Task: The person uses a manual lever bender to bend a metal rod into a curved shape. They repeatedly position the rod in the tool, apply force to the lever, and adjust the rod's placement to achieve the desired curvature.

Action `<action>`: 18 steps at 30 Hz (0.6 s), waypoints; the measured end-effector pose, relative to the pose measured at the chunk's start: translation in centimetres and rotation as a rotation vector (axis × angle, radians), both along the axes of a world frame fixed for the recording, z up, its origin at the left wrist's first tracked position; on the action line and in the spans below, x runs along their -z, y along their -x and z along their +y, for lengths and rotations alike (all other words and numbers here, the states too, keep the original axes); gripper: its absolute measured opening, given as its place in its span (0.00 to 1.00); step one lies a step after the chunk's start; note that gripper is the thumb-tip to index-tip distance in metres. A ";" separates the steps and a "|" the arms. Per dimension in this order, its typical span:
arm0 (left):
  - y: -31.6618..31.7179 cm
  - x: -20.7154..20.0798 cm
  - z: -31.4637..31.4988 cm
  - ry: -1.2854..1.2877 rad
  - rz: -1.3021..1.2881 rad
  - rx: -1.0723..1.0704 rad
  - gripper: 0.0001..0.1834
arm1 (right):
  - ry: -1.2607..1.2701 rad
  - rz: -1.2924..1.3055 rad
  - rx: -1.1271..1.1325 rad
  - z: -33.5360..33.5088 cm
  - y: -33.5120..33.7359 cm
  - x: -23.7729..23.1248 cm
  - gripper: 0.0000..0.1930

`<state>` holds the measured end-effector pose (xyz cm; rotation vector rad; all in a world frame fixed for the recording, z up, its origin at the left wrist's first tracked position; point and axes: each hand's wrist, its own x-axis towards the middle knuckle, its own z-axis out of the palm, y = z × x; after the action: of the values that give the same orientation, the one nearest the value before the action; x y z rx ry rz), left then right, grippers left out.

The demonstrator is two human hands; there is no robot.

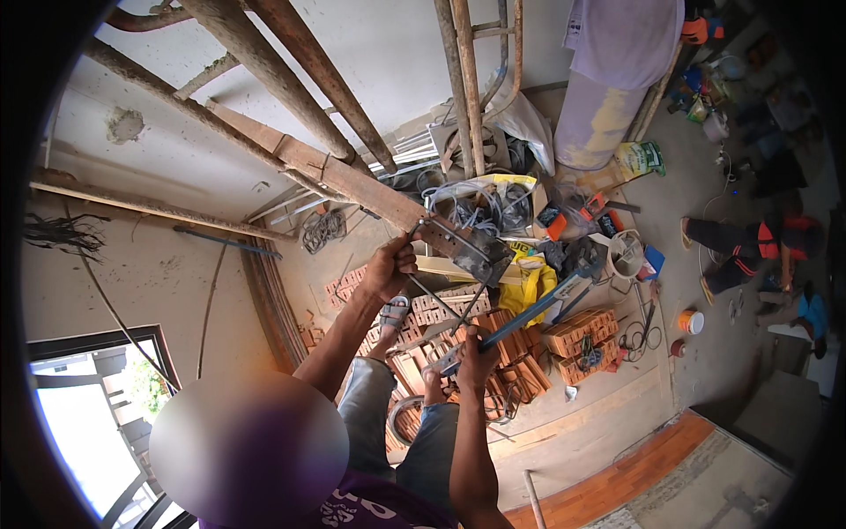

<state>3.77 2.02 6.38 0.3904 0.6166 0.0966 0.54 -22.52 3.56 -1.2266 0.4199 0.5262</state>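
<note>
My left hand [388,271] is closed round a thin, dark bent steel rod [432,293], close to the end of a long wooden plank [388,201]. Parts of the rod run along the plank end and cross just above my other hand. A dark metal block or plate [483,256] sits at that end; its exact form is unclear. Lower and to the right, my right hand [477,360] grips a long blue metal bar [538,309], which slants away to the upper right. Whether the right fingers also touch the rod is hidden.
Stacked hollow clay bricks [577,339] lie below, around my feet. Rusty metal scaffold frames [282,79] lean on the wall. Cables [480,207], a yellow bag [531,280] and a bucket [626,253] crowd the floor beyond. Another person [749,247] is at the far right.
</note>
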 end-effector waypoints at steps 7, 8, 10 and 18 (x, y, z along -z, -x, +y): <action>-0.5 -3.3 -0.1 -0.257 0.067 0.068 0.17 | -0.008 -0.056 -0.060 -1.0 -0.9 -2.2 0.09; -0.6 -3.6 0.1 -0.303 0.090 0.079 0.18 | -0.019 -0.068 -0.059 -0.9 -1.1 -2.9 0.09; -0.6 -4.3 0.8 -0.304 0.094 0.104 0.16 | -0.042 -0.092 -0.056 -0.6 -1.6 -4.4 0.08; -2.6 -12.2 1.4 -0.275 0.070 0.243 0.12 | -0.138 -0.302 -0.070 -1.7 -5.5 -8.9 0.07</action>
<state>6.39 3.45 18.57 0.7343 0.6226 -0.0656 6.03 -24.26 12.47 -1.1671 0.0841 0.4137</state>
